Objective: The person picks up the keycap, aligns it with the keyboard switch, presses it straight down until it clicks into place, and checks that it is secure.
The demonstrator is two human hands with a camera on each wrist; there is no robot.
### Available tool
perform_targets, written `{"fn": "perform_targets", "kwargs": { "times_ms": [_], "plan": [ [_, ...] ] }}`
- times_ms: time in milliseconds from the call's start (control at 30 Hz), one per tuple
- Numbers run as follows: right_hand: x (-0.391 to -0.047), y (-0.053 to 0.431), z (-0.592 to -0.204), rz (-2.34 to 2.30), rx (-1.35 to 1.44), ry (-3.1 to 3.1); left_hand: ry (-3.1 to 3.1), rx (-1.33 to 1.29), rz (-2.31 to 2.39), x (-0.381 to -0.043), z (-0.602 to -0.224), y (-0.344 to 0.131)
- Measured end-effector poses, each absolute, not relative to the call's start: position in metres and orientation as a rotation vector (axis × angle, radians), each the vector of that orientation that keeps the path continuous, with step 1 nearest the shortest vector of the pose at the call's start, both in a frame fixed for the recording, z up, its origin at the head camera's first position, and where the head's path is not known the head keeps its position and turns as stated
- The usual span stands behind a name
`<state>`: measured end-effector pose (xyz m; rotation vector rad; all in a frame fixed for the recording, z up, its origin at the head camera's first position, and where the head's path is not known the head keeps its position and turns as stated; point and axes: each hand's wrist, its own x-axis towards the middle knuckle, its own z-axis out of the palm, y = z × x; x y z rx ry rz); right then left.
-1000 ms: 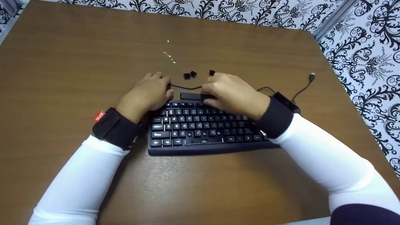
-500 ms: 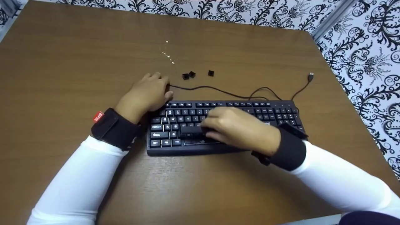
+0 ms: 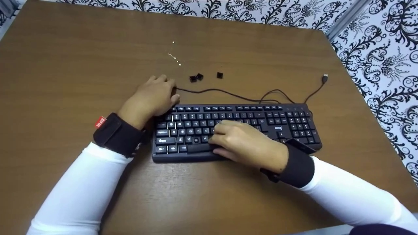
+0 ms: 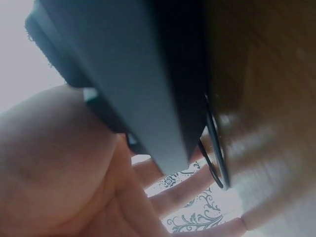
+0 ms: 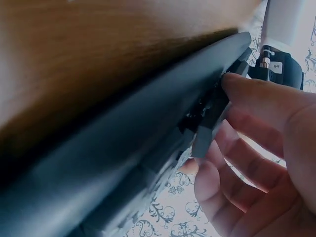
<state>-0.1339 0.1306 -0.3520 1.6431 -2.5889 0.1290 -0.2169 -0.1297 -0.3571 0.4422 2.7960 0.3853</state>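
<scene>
A black keyboard (image 3: 275, 131) lies on the wooden table. My right hand (image 3: 243, 145) pinches the space bar keycap (image 3: 198, 148) between thumb and fingers, over its slot in the bottom row. In the right wrist view the space bar (image 5: 213, 121) sits tilted, raised along one side, with the thumb on its outer face. My left hand (image 3: 150, 99) rests at the keyboard's far left corner, fingers reaching past the edge to the table. The left wrist view shows those fingers (image 4: 182, 195) fairly straight beside the keyboard's side. A bare key socket (image 3: 196, 139) shows in the letter rows.
Three loose keycaps (image 3: 219, 75) lie on the table behind the keyboard. The keyboard's cable (image 3: 228, 94) runs along its back edge, its USB plug (image 3: 325, 78) at the right. Small pale spots (image 3: 175, 58) show farther back. Patterned wallpaper (image 3: 388, 68) borders the table.
My right hand has brought the space bar from behind the keyboard toward me, down to its slot in the bottom row. The left hand stays at the corner.
</scene>
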Motion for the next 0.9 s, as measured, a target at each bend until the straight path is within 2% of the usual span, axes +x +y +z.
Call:
{"fn": "perform_targets", "kwargs": {
  "times_ms": [900],
  "plan": [
    [-0.1308,0.1306,-0.3559,0.193,1.555,-2.627,2.818,0.448,0.421,-0.2171,-0.3612,-0.1303]
  ]
}}
